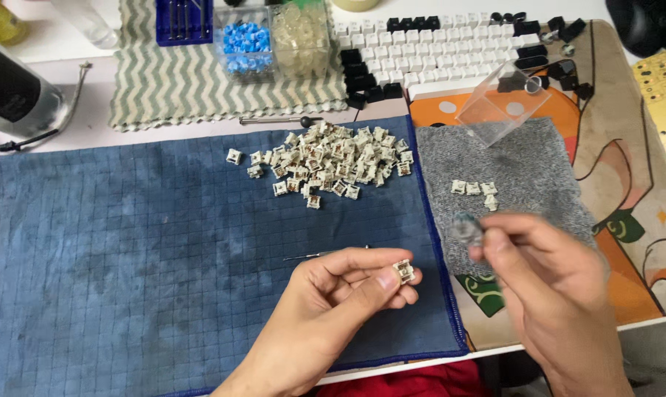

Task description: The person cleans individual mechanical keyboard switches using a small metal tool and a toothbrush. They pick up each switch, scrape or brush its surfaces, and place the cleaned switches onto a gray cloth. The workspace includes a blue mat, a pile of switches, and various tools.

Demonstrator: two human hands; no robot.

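Left hand (333, 294) fingers pinch a keyboard switch (402, 271); right hand (546, 287), blurred, fingers clamp a small clear piece (466, 228), above blue cloth (127, 257).

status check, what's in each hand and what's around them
Left hand pinches a switch. Right hand holds a small blurred part. Switch pile on the blue cloth; thin tool lies by the left hand.

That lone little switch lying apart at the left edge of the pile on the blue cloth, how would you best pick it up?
Pinch the lone switch by two opposite flat sides of its small square body, coming straight down from above. It lies flat on the blue cloth with bare cloth all round, so fingertips probably fit either side; the pile sits to its right.
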